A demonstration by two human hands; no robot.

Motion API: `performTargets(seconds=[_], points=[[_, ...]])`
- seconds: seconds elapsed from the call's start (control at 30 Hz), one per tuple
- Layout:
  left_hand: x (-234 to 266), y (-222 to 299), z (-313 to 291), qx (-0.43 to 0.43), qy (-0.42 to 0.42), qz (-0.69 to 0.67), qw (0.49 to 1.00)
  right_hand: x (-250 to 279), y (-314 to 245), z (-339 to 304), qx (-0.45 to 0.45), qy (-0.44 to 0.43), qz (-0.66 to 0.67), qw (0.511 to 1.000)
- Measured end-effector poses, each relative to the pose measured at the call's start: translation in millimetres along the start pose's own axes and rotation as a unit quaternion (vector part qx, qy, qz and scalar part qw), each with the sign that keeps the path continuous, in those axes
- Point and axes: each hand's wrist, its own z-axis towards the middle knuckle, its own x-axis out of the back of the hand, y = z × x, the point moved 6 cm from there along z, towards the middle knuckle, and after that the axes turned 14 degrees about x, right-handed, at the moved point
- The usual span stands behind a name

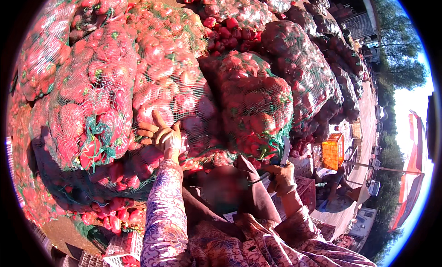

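1. While your left hand (162, 136) lay with fingers spread on a long mesh sack (168, 78), your right hand (282, 178) was well apart from it, off to your right.
2. Your left palm faced down against the netting near the sack's lower end, pressing on it without gripping anything.
3. Your right fist was closed around a knife (286, 149), its curved blade pointing up and away from you.
4. That blade stood beside the lower right corner of a shorter green mesh sack (253, 99); you could not tell whether it touched the netting.
5. Both sacks lay in front of you, bulging with red bell peppers, the shorter one to the right of the long one.
6. To the left of the long sack lay another stuffed mesh sack (92, 83), its near end gathered in a green knot (99, 136).
7. Loose red peppers (230, 33) were heaped beyond the shorter sack, and more sacks lay farther off.
8. On your right were an orange crate (333, 151) and a red crate (305, 192); farther out, a red parasol (409, 179) rose before trees (398, 46).
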Motion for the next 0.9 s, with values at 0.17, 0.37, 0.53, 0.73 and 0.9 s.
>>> performTargets(seconds=[0.17,0.37,0.53,0.73,0.9], points=[[-18,-1,5,-0.014,0.019,-0.056,0.998,-14,-1,34,-0.029,-0.013,0.002,0.999],[-15,8,3,0.009,0.054,0.069,0.996,-20,16,49,-0.049,-0.055,0.002,0.997],[-17,13,0,0.012,0.060,0.090,0.994,-2,30,49,-0.058,-0.048,0.064,0.995],[13,11,-53,-0.201,0.053,-0.150,0.967,35,51,55,-0.041,-0.045,0.101,0.993],[56,86,-269,-0.451,-0.267,-0.449,0.724,46,53,60,-0.044,-0.091,0.169,0.980]])
